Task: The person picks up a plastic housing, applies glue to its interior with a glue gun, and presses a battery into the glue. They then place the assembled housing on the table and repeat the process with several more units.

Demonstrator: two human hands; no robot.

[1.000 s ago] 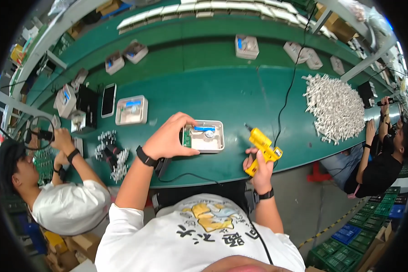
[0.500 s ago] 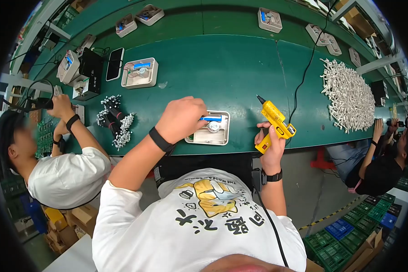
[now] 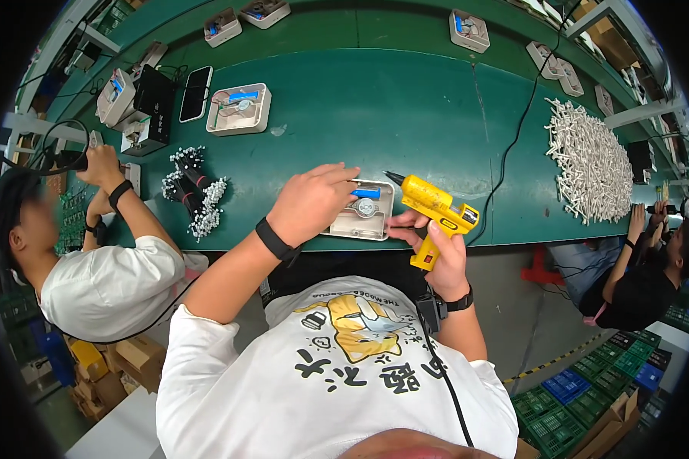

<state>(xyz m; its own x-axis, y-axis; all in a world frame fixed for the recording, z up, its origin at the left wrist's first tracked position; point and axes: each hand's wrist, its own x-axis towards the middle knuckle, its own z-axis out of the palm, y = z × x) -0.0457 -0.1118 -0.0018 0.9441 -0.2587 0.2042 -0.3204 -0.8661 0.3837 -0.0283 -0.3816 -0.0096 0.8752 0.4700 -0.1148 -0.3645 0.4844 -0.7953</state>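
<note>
A yellow hot glue gun is gripped by my right hand, its black nozzle near the far right corner of a white plastic box. My right hand's fingertips are at the box's right wall; whether they touch it I cannot tell. Inside the box lie a blue cylindrical battery and a round pale part. My left hand rests over the box's left side, fingers stretched out and thumb apart, hiding that side. Nothing shows held in it.
Another box with a battery stands farther left, beside a phone. Bundled black wires with white ends lie left of my hand. A pile of small white parts sits at right. The gun's black cable crosses the table. Co-workers sit both sides.
The glue gun has swung left, bringing its nozzle to the box. My right hand has come to the box's right wall. My left fingers have straightened and moved off the battery's left end.
</note>
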